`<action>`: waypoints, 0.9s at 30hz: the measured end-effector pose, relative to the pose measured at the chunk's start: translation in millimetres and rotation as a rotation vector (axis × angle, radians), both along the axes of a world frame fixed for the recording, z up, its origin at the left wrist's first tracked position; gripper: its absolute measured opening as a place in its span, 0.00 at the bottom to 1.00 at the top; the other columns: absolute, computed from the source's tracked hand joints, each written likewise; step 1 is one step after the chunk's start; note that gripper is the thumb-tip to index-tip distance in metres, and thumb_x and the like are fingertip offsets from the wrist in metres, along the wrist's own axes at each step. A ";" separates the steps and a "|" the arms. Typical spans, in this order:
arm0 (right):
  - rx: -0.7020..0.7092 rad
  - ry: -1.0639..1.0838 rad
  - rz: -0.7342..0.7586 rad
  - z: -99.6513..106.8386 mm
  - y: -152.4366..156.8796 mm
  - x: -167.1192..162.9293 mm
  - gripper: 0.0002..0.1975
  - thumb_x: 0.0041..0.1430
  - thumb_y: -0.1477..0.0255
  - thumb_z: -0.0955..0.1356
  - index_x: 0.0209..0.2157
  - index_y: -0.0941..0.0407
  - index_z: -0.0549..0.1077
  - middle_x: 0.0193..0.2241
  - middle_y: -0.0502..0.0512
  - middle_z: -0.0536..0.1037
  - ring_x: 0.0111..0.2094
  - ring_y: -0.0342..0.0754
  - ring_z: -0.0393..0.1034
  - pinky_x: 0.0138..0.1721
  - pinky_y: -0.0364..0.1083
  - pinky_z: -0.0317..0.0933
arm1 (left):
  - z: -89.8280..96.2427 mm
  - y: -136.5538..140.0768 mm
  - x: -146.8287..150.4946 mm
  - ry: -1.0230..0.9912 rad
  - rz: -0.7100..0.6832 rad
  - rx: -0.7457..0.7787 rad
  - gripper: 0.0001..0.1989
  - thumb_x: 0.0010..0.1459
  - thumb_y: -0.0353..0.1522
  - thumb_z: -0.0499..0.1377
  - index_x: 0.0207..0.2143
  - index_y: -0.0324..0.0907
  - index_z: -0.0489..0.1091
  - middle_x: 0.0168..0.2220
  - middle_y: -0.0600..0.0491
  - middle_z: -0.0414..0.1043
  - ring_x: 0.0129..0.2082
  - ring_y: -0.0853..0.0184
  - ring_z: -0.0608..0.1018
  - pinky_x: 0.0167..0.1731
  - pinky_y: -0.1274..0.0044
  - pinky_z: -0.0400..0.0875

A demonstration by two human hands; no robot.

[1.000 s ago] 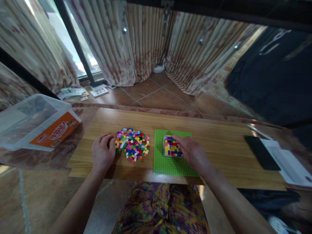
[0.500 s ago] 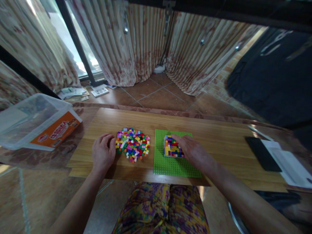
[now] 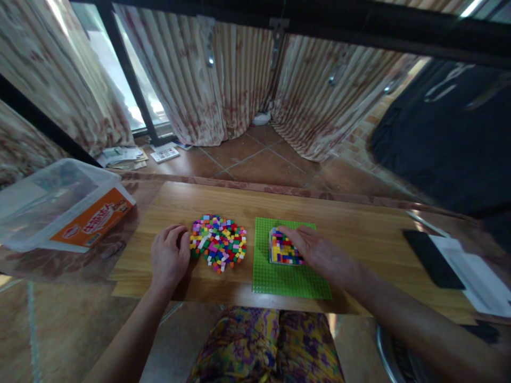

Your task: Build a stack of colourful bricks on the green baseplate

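Observation:
A loose heap of small multicoloured toy bricks point(image 3: 219, 242) lies on the wooden tabletop. Beside its left edge rests my left hand point(image 3: 171, 255), fingers loosely curled, with a gap between thumb and forefinger and no brick visible in it. To the right of the heap is a green studded baseplate point(image 3: 267, 282). A block-shaped build of toy bricks point(image 3: 281, 250) stands on it, with yellow, red, blue and purple bricks showing. My right hand point(image 3: 309, 242) reaches over the build from the right, its fingers closed at the top and far edge. That hand covers the build's right part; its thumb is hidden.
A clear plastic bin point(image 3: 75, 202) with an orange label stands left of the table point(image 3: 207, 194). At the table's right end lie a black flat object point(image 3: 433, 259) and a white tray-like piece point(image 3: 475, 276). Papers point(image 3: 122, 157) sit on the floor before the curtains.
The whole view has shifted slightly, so the table sits lower in the picture. Both hands keep nearly the same places by the heap and the build.

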State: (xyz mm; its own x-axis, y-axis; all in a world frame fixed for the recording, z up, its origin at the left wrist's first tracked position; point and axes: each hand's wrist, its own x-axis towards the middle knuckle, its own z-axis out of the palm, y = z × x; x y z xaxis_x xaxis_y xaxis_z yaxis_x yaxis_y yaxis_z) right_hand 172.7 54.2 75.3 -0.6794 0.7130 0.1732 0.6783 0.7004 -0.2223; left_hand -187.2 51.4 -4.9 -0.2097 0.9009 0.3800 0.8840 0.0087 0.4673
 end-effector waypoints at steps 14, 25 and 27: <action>0.094 0.230 -0.219 -36.4 -10.7 0.8 0.23 0.65 0.78 0.61 0.61 0.54 0.60 0.47 0.60 0.77 0.46 0.54 0.74 0.48 0.57 0.72 | 4.3 -0.6 1.2 0.004 0.004 -0.014 0.18 0.62 0.41 0.48 0.39 0.40 0.73 0.44 0.44 0.76 0.47 0.55 0.75 0.52 0.63 0.68; 0.180 0.505 -0.403 -50.3 -20.3 -10.3 0.08 0.66 0.72 0.63 0.43 0.53 0.72 0.46 0.57 0.78 0.47 0.52 0.74 0.48 0.56 0.71 | 2.1 0.3 -1.2 0.001 -0.007 -0.007 0.17 0.61 0.41 0.49 0.39 0.41 0.72 0.45 0.43 0.75 0.48 0.55 0.75 0.53 0.62 0.67; 0.163 0.547 -0.442 -53.2 -21.1 -12.0 0.08 0.65 0.72 0.63 0.43 0.53 0.73 0.45 0.57 0.79 0.46 0.52 0.75 0.48 0.55 0.71 | 1.5 1.3 -0.9 -0.006 -0.012 -0.005 0.18 0.61 0.41 0.49 0.39 0.40 0.72 0.45 0.43 0.75 0.48 0.54 0.75 0.53 0.61 0.67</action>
State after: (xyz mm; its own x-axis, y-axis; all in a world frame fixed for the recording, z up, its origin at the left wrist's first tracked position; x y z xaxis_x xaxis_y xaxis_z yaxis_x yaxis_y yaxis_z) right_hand 160.7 33.1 22.1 -0.1193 0.8371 0.5339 0.7275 0.4396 -0.5268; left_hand -188.1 52.7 -3.4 -0.2009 0.9054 0.3741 0.8811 0.0001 0.4729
